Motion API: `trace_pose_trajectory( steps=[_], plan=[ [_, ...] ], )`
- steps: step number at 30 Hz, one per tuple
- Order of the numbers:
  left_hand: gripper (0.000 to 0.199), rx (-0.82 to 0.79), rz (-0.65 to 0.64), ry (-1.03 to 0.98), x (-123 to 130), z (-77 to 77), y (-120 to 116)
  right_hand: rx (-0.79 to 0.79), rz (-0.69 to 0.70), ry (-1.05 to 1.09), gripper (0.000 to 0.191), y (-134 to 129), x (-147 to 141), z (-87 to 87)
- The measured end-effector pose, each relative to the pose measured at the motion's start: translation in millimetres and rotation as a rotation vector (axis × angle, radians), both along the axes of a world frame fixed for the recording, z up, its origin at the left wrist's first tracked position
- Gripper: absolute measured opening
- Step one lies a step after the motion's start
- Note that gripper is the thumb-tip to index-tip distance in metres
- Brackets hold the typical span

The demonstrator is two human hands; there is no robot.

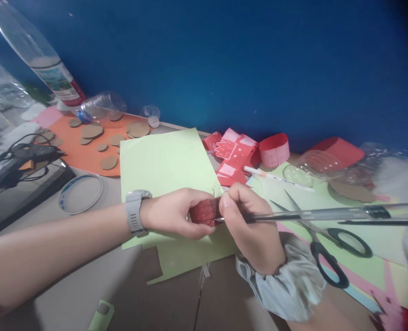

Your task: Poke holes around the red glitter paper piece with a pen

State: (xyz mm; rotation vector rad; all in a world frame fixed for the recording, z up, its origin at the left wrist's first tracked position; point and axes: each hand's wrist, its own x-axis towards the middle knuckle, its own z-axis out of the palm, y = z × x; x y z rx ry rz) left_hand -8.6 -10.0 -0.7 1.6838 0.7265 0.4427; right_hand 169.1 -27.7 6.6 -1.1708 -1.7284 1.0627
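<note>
My left hand [176, 214], with a grey watch on its wrist, is closed around a small red-and-black checked piece [204, 214]. My right hand [248, 225] has its fingers closed on a pen [310, 214] with a clear barrel. The pen's tip meets the near right edge of the checked piece, and my right thumb and finger are close beside that edge. Beneath both hands lies a light green paper sheet [162, 161] with a cut lower edge. Scissors [316, 236] with black handles lie spread to the right, partly behind the pen.
Cardboard discs [92, 131] sit on orange paper [72, 149] at the left, near a tall plastic bottle [57, 76], a tape roll [81, 194] and a black cabled device [27, 158]. Red paper cutouts [236, 154], a white marker [279, 179] and plastic pieces lie rightward. A blue wall stands behind.
</note>
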Motion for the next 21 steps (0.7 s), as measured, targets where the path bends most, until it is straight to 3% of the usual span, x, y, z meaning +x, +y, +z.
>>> trace_pose_trajectory(
  steps=[21],
  plan=[
    [0.020, -0.012, 0.000, 0.009, -1.0, -0.9, -0.3, -0.005, -0.002, 0.014, 0.024, -0.4, 0.2, -0.4]
  ],
)
